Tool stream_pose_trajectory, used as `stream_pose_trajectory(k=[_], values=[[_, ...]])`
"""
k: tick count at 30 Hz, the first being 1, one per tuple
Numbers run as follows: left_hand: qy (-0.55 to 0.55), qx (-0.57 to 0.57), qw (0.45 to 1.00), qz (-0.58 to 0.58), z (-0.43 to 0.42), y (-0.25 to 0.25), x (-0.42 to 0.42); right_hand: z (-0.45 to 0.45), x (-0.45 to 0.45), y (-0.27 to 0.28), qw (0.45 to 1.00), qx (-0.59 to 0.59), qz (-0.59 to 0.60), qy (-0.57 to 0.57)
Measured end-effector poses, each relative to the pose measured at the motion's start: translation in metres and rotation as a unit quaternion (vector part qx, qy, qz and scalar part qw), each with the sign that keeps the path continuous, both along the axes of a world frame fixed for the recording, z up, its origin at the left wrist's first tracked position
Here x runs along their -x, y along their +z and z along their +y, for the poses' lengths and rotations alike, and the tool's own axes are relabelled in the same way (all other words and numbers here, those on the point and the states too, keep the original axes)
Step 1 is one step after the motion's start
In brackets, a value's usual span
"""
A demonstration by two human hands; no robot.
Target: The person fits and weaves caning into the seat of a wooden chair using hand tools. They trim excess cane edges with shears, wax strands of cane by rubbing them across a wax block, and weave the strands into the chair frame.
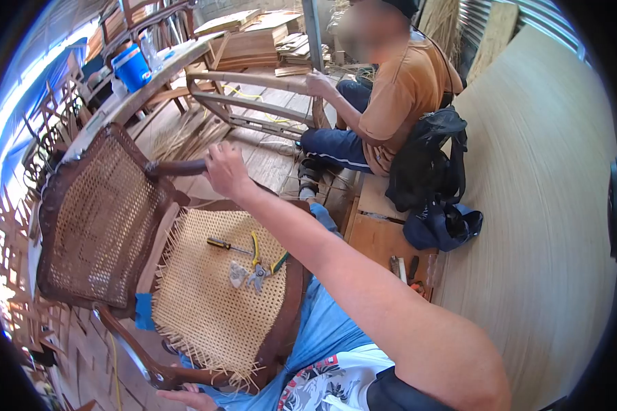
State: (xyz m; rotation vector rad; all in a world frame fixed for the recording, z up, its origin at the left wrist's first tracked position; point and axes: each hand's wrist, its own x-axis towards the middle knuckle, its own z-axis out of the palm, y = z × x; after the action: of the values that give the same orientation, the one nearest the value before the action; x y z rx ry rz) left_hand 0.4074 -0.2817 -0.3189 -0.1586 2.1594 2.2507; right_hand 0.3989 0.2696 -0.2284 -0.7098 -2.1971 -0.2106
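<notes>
A dark carved wooden chair with a woven cane back stands before me. Its light cane seat has loose strand ends along the edges. My right hand is wrapped round the end of the far armrest. At the bottom edge, my left hand is partly cut off, fingers stretched out beside the near armrest. On the seat lie a yellow-and-black screwdriver, pliers with yellow-green handles and a small clear packet. Blue tape sticks to the seat's left side.
Another person sits beyond, touching a wooden frame. A black bag and dark blue cloth lie right of my arm, near hand tools and a large wood panel. A blue container stands upper left.
</notes>
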Motion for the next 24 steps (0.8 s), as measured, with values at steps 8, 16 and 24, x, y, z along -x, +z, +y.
stream_pose_trajectory(k=[8, 16, 24], values=[[0.027, -0.007, 0.999, 0.033, 0.02, 0.018, -0.023, -0.009, -0.011, -0.009, 0.999, -0.004, 0.022, 0.028], [-0.029, -0.076, 0.996, -0.029, 0.007, 0.016, -0.023, -0.009, -0.007, -0.004, 0.999, -0.003, 0.022, 0.043], [0.045, -0.101, 0.99, -0.084, 0.014, 0.037, -0.033, -0.006, 0.013, -0.007, 0.995, -0.026, 0.095, 0.027]])
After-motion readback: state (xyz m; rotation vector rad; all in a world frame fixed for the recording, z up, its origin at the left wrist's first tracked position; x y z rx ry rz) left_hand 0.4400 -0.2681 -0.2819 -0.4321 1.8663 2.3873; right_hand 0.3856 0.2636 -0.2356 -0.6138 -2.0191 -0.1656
